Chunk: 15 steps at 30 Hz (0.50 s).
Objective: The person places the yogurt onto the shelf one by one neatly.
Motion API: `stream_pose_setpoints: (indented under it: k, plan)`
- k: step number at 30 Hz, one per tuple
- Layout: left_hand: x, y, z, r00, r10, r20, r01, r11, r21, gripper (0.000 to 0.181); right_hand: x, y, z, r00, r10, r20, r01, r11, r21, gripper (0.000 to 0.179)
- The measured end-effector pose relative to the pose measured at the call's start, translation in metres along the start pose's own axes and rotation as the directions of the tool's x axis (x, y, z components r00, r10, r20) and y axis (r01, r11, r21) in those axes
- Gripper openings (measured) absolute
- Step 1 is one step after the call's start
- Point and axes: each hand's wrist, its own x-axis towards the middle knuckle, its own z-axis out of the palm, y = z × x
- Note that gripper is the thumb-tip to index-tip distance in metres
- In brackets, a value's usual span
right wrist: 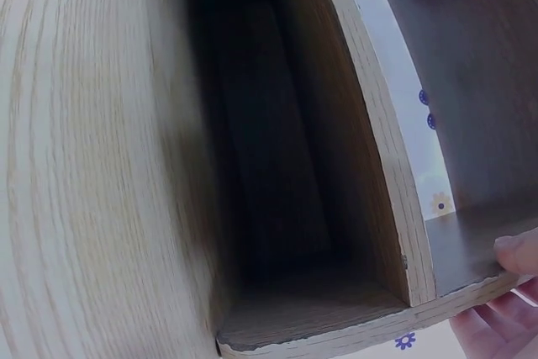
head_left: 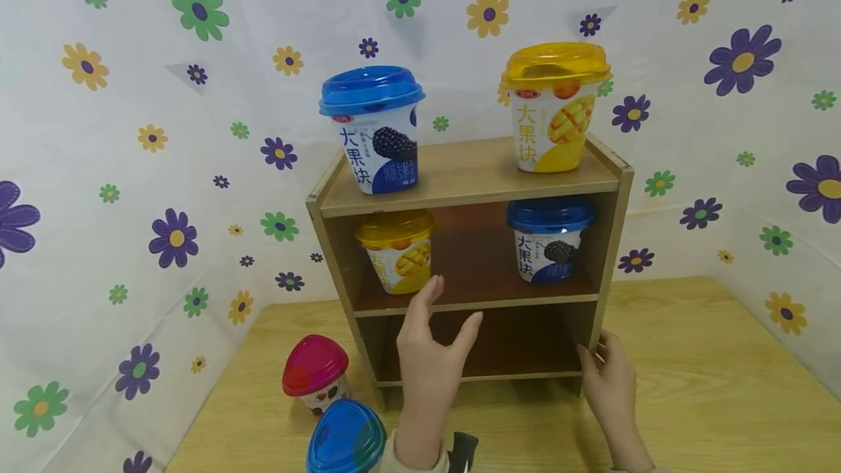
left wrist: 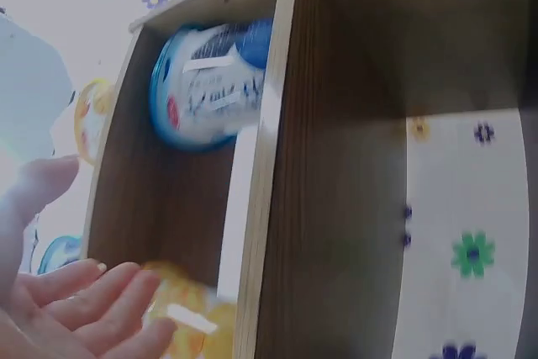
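A small wooden shelf stands on the table. My left hand is raised before its middle board, thumb and fingers spread, holding nothing. Just behind the fingertips, a yellow-lidded yogurt cup with a mango picture sits at the left of the middle compartment. In that compartment's right side is a blue-lidded blackberry yogurt cup. My right hand grips the shelf's right side panel low down; the right wrist view shows the thumb on its inner face and fingers outside.
On top of the shelf stand another blue-lidded cup at left and another yellow-lidded cup at right. Left of the shelf, a pink-lidded cup and a blue-lidded cup rest on the wooden table. A flower-patterned cloth hangs behind.
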Motion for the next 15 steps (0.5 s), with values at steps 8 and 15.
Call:
stream_pose_setpoints:
  k: [8, 15]
  plan:
    - [-0.041, -0.041, -0.043, 1.0, 0.0, -0.003, 0.002, 0.925, 0.38, 0.047, -0.001, -0.001, 0.001, 1.0, 0.019, 0.001, -0.019, 1.0, 0.013, 0.027]
    - [-0.041, -0.033, -0.086, 0.96, -0.272, 0.069, 0.148, 0.697, 0.701, 0.055, 0.0, -0.001, 0.001, 1.0, 0.012, -0.002, -0.012, 1.0, 0.009, 0.028]
